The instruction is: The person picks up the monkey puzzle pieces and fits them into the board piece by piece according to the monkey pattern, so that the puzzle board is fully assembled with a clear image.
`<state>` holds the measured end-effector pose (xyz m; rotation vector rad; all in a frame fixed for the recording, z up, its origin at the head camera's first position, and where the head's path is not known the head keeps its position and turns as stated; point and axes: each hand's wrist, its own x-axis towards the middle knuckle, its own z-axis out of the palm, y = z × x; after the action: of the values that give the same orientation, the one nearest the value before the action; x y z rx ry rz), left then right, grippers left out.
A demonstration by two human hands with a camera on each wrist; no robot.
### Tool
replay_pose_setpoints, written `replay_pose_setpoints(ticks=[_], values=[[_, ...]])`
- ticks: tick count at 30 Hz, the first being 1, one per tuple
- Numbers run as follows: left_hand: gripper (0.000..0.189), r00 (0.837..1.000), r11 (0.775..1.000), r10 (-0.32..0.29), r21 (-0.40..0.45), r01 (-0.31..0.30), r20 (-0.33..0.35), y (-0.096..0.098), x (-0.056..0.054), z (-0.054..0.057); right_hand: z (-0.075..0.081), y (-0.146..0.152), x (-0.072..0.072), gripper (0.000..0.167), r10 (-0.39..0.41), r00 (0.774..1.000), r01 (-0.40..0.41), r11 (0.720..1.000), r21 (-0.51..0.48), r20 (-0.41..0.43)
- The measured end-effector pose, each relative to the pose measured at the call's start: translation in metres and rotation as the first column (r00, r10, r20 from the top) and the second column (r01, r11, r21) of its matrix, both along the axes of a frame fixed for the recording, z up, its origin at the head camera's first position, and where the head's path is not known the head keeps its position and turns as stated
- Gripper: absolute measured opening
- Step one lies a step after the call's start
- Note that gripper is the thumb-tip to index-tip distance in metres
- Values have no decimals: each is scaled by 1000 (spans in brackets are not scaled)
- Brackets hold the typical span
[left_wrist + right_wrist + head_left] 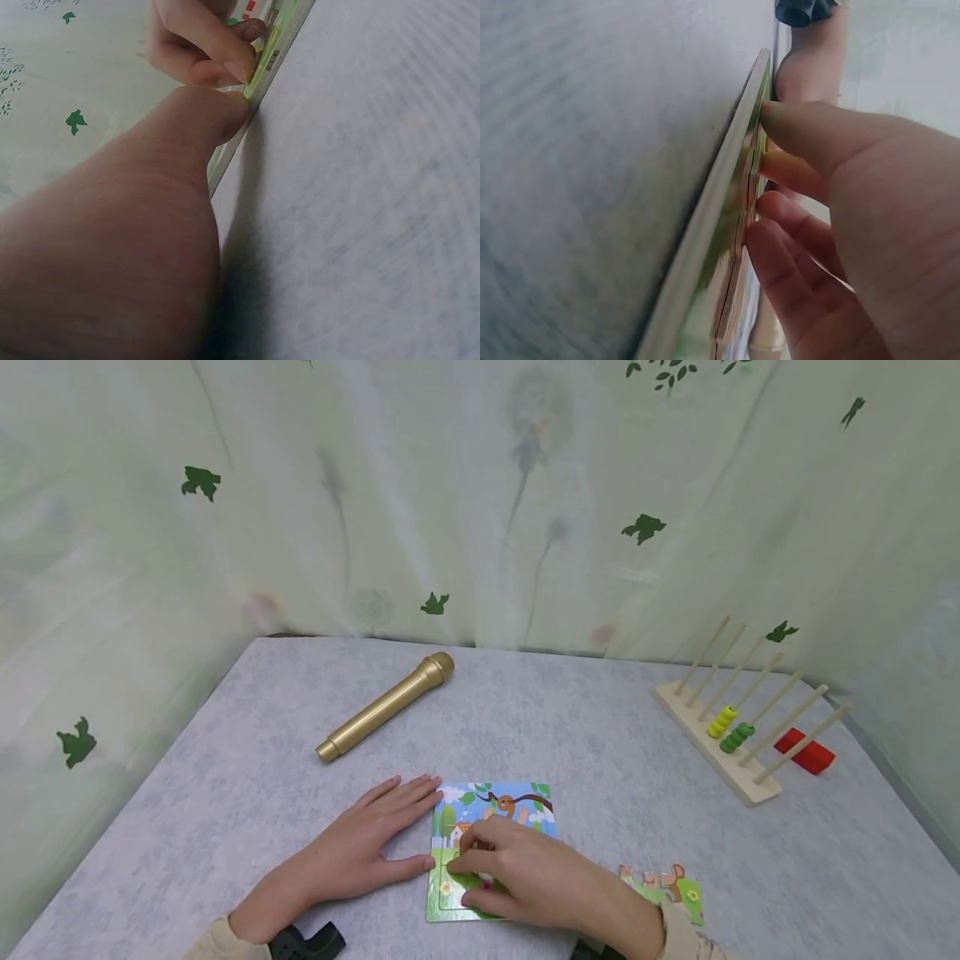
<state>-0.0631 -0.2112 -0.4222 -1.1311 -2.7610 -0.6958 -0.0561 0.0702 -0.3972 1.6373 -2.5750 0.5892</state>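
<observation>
A jigsaw puzzle board [437, 906] with a bird on a branch, sky and green grass lies flat near the front of the table. My right hand [528, 872] is over its lower part, fingers bent and thumb and forefinger pinching a green puzzle piece [467, 880] at the board's surface. The hand hides much of the picture. In the right wrist view, other fingertips [761, 232] of this hand touch the pieces. My left hand [378, 835] lies flat with spread, straight fingers beside the board, its thumb [229, 116] against the left edge.
Loose puzzle pieces [686, 893] showing a brown animal lie right of the board, partly behind my right forearm. A gold toy microphone [386, 706] lies at the back left. A wooden peg rack [720, 752] with yellow and green beads stands at right, beside a red block [810, 752].
</observation>
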Motion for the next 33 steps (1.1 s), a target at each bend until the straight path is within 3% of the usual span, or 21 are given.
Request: replay_pose_setpoints(ticks=[13,18,33], values=[[77,999,1000,12,-9,-11,36,-2,0,-2,9,6,-1,24,18,995,-20,1000,14,93],[77,1000,1000,8,-11,-8,28,-2,-1,-2,15,11,-3,18,18,996,-17,1000,-19,82],[77,998,999,16,-31,-14,68,0,-1,-1,21,48,-5,22,-93,990,93,996,2,107]])
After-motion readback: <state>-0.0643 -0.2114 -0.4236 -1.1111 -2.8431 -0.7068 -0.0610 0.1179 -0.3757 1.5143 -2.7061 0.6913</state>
